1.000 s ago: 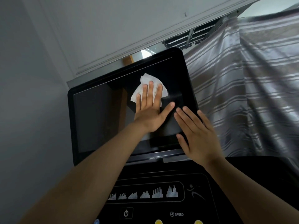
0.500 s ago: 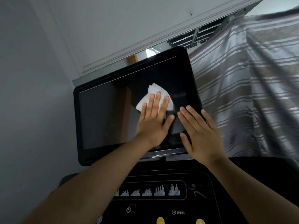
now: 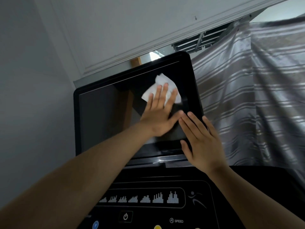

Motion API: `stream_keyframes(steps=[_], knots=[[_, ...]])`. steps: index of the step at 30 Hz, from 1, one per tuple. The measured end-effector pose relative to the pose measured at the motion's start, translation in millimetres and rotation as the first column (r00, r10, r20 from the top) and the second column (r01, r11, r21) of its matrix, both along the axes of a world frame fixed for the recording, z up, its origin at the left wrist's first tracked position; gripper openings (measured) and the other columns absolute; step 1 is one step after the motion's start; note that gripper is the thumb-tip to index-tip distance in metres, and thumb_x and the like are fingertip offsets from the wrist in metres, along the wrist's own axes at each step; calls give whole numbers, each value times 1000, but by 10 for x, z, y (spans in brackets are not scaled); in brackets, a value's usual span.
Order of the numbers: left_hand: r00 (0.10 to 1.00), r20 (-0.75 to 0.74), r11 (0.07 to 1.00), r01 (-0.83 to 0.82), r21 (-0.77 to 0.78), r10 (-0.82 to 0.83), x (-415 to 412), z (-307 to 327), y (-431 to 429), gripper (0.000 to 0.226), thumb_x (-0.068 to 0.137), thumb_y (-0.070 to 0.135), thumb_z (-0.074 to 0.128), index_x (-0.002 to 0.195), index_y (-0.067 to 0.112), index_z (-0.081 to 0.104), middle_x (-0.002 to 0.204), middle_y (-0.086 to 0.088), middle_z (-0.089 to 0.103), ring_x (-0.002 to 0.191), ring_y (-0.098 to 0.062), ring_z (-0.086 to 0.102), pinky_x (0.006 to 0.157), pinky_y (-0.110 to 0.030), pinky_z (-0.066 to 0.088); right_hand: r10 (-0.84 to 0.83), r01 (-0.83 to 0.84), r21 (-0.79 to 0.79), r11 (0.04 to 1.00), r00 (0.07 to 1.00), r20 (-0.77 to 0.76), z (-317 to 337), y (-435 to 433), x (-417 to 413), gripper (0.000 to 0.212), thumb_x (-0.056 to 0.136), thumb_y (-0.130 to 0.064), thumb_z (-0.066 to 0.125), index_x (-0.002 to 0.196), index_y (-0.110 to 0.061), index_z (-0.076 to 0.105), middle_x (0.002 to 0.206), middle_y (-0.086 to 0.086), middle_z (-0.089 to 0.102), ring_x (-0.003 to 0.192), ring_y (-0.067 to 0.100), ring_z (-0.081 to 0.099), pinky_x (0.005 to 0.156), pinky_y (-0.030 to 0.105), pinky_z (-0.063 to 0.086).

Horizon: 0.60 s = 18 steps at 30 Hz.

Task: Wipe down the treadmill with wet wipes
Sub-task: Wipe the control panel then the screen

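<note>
Head view: left hand point(image 3: 159, 116) lies flat, fingers point(image 3: 165, 94) straight and slightly spread, pressing a white wipe point(image 3: 162, 90) against the treadmill screen point(image 3: 105, 119) near its upper right. Right hand point(image 3: 202, 141), fingers straight, rests on the screen's right edge.

screen point(image 3: 105, 123): glossy black | wipe point(image 3: 160, 90): white, maybe paper | curtain point(image 3: 247, 104): cloth
</note>
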<state>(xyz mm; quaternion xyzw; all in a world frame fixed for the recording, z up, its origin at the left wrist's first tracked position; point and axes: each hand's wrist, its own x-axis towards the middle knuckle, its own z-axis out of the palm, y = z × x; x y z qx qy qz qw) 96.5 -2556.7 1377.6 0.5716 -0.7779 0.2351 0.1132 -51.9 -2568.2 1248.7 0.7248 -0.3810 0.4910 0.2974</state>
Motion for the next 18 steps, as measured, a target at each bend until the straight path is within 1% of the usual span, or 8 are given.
stream_keyframes(steps=[2, 4, 6, 8, 13, 16, 18], knots=[[999, 29, 999, 29, 22, -29, -46, -181, 82, 72, 101, 54, 23, 150, 27, -22, 155, -2, -37, 139, -17, -40, 115, -39, -24, 14, -14, -6, 1000, 1000, 9, -1, -1, 2, 55, 97, -34, 36, 143, -5, 47, 151, 7, 44, 144, 20, 31, 118, 46, 25], [999, 27, 998, 39, 54, -41, -59, -274, 112, 70, 102, 52, 22, 149, 27, -23, 154, -1, -38, 138, -16, -41, 114, -38, -25, 23, -23, -3, 1000, 1000, 17, -2, 4, 6, 55, 97, -34, 36, 144, -7, 45, 150, 6, 44, 144, 20, 31, 118, 46, 25], [997, 53, 997, 50, 53, -53, -18, -223, 77, 68, 102, 51, 21, 150, 28, -21, 155, 0, -36, 139, -14, -39, 115, -38, -23, 18, -18, 4, 1000, 1000, 9, -1, 5, 5, 55, 97, -34, 36, 144, -7, 44, 150, 7, 44, 144, 20, 31, 118, 46, 24], [996, 80, 999, 34, 24, -35, 36, -45, -10, 67, 102, 53, 20, 151, 29, -19, 157, 1, -33, 141, -13, -36, 117, -37, -21, 4, -4, 7, 1000, 1000, -6, 13, 4, 0, 56, 96, -34, 37, 144, -6, 45, 151, 8, 44, 144, 20, 31, 118, 46, 24], [983, -160, 996, -89, 9, 89, -54, 634, -393, 69, 100, 59, 21, 152, 33, -16, 156, 0, -34, 142, -16, -34, 116, -37, -21, -15, 16, 23, 1000, 1000, -17, 2, -11, -4, 58, 94, -36, 39, 145, -9, 46, 153, 5, 40, 145, 19, 30, 117, 46, 26], [964, -226, 990, -141, 25, 143, -133, 1008, -543, 70, 98, 64, 19, 153, 34, -13, 158, 0, -30, 144, -17, -30, 117, -38, -18, -1, 1, 19, 1000, 1000, -7, -8, -35, -6, 58, 93, -37, 40, 144, -9, 47, 153, 4, 40, 145, 18, 31, 116, 46, 28], [960, -228, 986, -157, 47, 164, -156, 1122, -592, 72, 97, 66, 17, 153, 34, -13, 159, 0, -28, 145, -17, -28, 117, -40, -17, 5, -5, 14, 1000, 1000, -1, -9, -40, -4, 58, 93, -37, 40, 144, -10, 46, 153, 4, 40, 145, 18, 31, 116, 46, 27]])
